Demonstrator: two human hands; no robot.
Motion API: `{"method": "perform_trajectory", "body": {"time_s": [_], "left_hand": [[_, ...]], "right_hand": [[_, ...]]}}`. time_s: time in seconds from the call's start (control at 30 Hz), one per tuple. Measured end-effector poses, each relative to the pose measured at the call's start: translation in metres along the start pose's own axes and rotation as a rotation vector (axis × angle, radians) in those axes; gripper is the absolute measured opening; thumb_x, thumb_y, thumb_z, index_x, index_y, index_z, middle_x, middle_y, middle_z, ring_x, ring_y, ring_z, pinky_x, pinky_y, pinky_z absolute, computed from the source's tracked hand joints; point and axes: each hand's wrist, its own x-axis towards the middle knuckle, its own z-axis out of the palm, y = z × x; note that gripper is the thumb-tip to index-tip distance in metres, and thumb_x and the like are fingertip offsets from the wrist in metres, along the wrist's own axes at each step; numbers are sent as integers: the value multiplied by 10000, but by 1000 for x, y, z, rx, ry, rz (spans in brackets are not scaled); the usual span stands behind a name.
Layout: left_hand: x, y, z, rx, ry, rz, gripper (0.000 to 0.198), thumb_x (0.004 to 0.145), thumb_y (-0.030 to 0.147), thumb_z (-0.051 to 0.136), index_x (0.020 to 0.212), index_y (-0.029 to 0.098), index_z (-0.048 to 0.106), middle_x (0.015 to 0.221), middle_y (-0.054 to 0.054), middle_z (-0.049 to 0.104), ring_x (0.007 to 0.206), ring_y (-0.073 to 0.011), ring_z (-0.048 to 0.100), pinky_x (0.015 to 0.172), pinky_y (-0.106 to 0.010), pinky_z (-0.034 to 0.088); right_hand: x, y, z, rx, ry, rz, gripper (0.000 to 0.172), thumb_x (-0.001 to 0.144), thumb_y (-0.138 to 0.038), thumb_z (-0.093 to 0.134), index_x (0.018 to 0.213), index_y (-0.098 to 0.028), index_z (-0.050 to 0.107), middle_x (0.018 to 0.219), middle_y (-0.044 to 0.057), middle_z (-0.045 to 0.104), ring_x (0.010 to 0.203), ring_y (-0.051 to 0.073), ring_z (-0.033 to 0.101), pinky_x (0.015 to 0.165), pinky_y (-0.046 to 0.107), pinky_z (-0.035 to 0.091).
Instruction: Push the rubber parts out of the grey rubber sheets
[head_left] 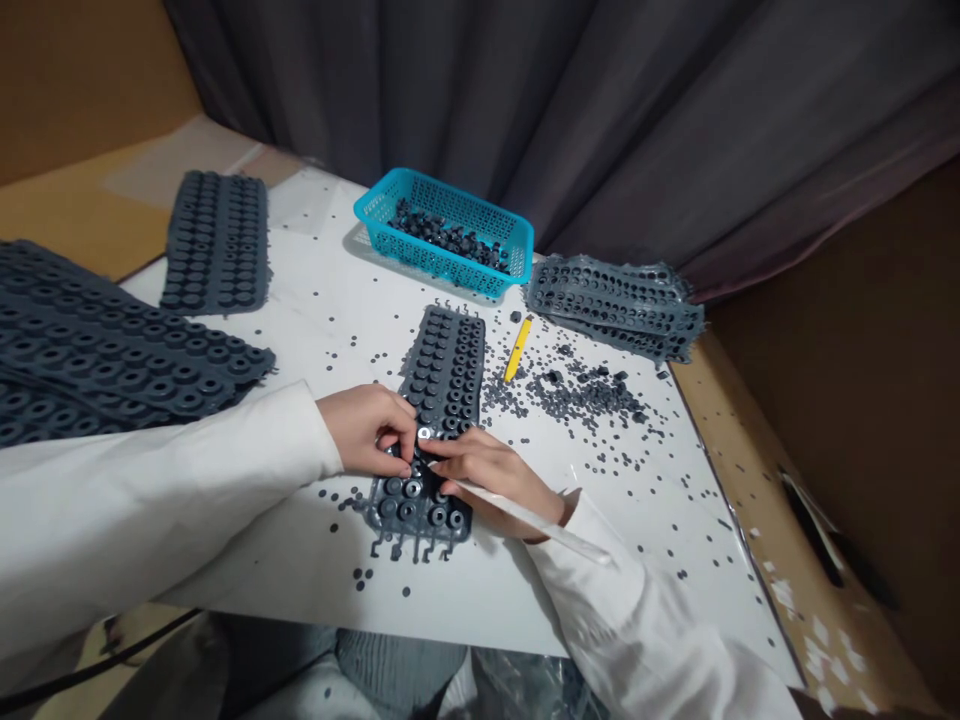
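Note:
A dark grey moulded rubber sheet [448, 385] with rows of round ring-shaped parts lies lengthwise in front of me on the white table. My left hand [373, 430] rests over its left side, thumb and fingers drawn together in a pinch; what is between them is hidden. From the right, my right hand [499, 480] lies on the same sheet, gripping a thin white stick-like tool [536, 520] that runs back over the wrist. Its tip is close to the left fingertips, among the rings. Thin hooked strips of flash stick out at the sheet's near end.
Behind the sheet stands a blue perforated basket [450, 265] with many small dark parts inside. A yellow cutter-like tool [517, 350] lies beside scattered dark discs [592, 395]. More moulded sheets [112, 340] are at left, and punched-out sheets [615, 300] at back right.

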Motion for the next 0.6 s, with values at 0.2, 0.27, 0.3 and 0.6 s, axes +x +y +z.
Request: {"method": "perform_trajectory", "body": {"time_s": [0.2,0.27,0.3,0.6], "left_hand": [[0,0,1,-6,1,-6,48,683,213,677,656,174,680,546,38,485,537,-92,481,525,-183,353],[0,-1,2,-11,1,-2,43,684,206,674,656,174,680,558,36,489,535,-90,476,526,-183,352],[0,-1,2,-11,2,1,41,684,203,673,656,174,680,562,36,492,534,-89,474,528,-183,352],[2,-3,2,0,-4,33,56,686,200,673,640,169,681,538,35,484,533,-93,470,538,-184,351]], "right_hand": [[1,-3,3,-452,-91,-141,95,897,-155,500,922,-156,591,1154,118,624,754,145,526,669,273,491],[2,-5,5,-554,-83,-162,99,893,-143,498,922,-155,592,1132,125,629,747,146,540,662,274,489],[2,-6,6,-580,-78,-161,101,893,-141,496,921,-157,592,1125,126,631,745,146,547,662,274,492],[-1,-4,11,-428,-23,92,207,939,-194,393,1050,-177,568,1216,125,589,963,175,614,821,318,539]]}}
